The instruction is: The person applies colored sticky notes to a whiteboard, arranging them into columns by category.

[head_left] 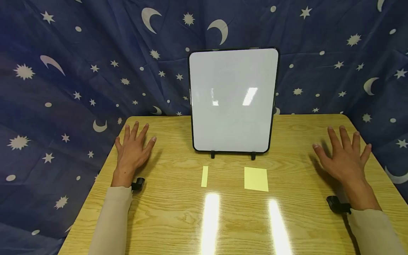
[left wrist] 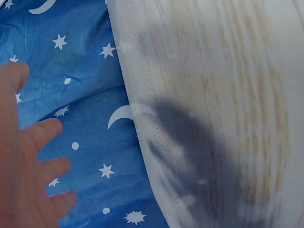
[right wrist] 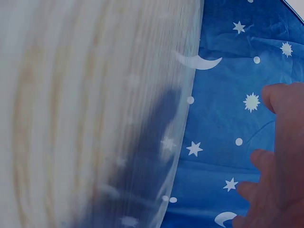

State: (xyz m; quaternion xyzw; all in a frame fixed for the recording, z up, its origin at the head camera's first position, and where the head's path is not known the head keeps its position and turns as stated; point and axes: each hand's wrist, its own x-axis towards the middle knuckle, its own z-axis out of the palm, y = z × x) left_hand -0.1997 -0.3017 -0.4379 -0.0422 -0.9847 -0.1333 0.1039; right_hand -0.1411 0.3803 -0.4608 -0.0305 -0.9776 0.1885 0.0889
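Note:
My left hand (head_left: 132,152) is over the left side of the wooden table, fingers spread and holding nothing. Over the table's right side is my right hand (head_left: 345,161), its fingers also spread with nothing in them. Both cast shadows on the wood. Between the hands lie a narrow pale yellow paper strip (head_left: 204,176) and, to its right, a square yellow sticky note (head_left: 256,179). Behind these papers a white board (head_left: 234,99) with a thin black frame stands upright. In the wrist views, the left fingers (left wrist: 56,170) and right fingers (right wrist: 262,161) appear at the outer edges.
Two small black feet hold the board near the table's back. A dark blue curtain (head_left: 79,117) with white stars and moons hangs behind and beside the wooden table (head_left: 172,212). Bright light reflections streak the table's front. Each wrist wears a small black camera.

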